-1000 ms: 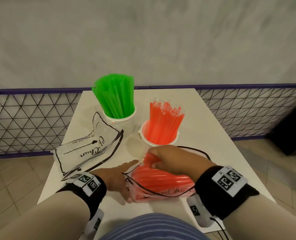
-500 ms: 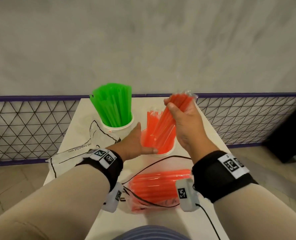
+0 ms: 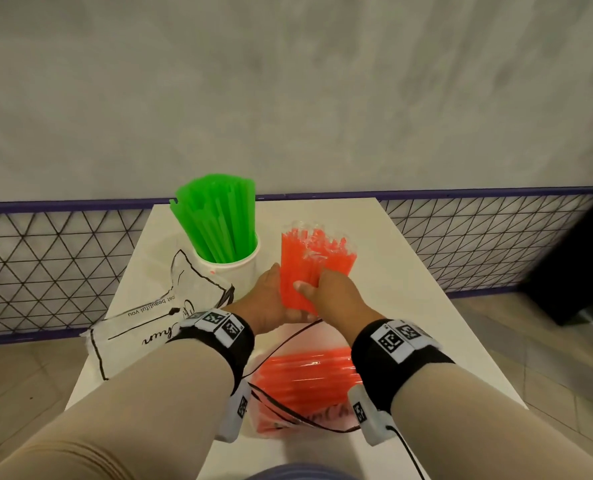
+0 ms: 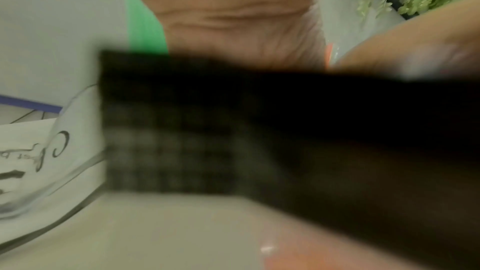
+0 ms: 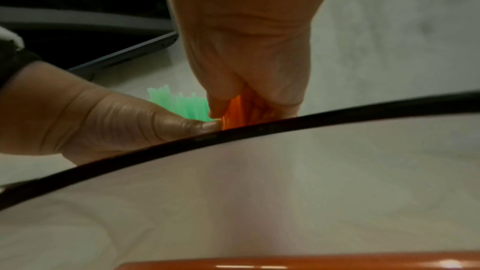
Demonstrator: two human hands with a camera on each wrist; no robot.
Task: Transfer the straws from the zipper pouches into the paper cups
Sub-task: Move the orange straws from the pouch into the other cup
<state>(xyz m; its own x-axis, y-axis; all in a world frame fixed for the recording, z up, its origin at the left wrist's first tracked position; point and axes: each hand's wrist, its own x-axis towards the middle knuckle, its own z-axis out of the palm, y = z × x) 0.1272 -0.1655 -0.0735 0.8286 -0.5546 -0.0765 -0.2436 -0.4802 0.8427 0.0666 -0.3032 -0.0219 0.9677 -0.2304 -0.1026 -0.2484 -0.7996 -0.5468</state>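
A bundle of orange straws (image 3: 317, 259) stands upright right of a white paper cup (image 3: 234, 271) packed with green straws (image 3: 218, 226). Both hands close round the bundle's lower part and hide its cup. My left hand (image 3: 267, 303) wraps it from the left, thumb against the straws. My right hand (image 3: 336, 296) grips it from the right; the right wrist view shows its fingers (image 5: 283, 93) curled on the orange straws (image 5: 237, 110). A clear zipper pouch (image 3: 305, 386) holding more orange straws lies near the front edge under my wrists. The left wrist view is blurred.
An empty printed zipper pouch (image 3: 156, 320) lies flat left of the cups. The white table (image 3: 409, 306) is narrow, with a purple-framed mesh fence (image 3: 45, 265) on both sides and a grey wall behind. A dark object (image 3: 579, 265) stands on the floor at right.
My right hand lifted a bunch of orange straws out of the pouch and lowered it among the upright orange straws. My left hand left the pouch and came to the bundle's base.
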